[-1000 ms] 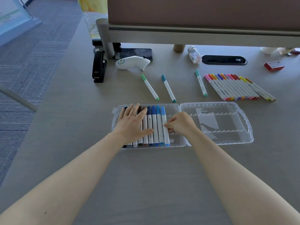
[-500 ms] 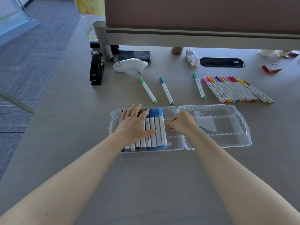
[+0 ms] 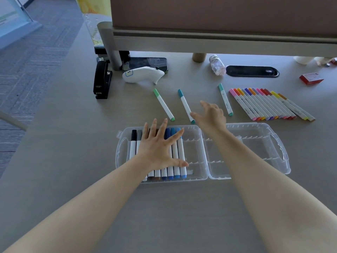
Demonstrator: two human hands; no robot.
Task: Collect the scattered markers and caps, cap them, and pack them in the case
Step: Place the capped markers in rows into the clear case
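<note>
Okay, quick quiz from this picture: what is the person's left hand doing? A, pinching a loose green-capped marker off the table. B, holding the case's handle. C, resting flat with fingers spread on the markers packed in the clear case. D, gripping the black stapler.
C: the left hand lies open, fingers spread, on the row of white-barrelled markers in the left half of the clear plastic case.

A black stapler (image 3: 102, 80), a phone (image 3: 145, 63), a small bottle (image 3: 217, 65) and a red box (image 3: 311, 79) lie at the back of the bench (image 3: 73, 125).
</note>
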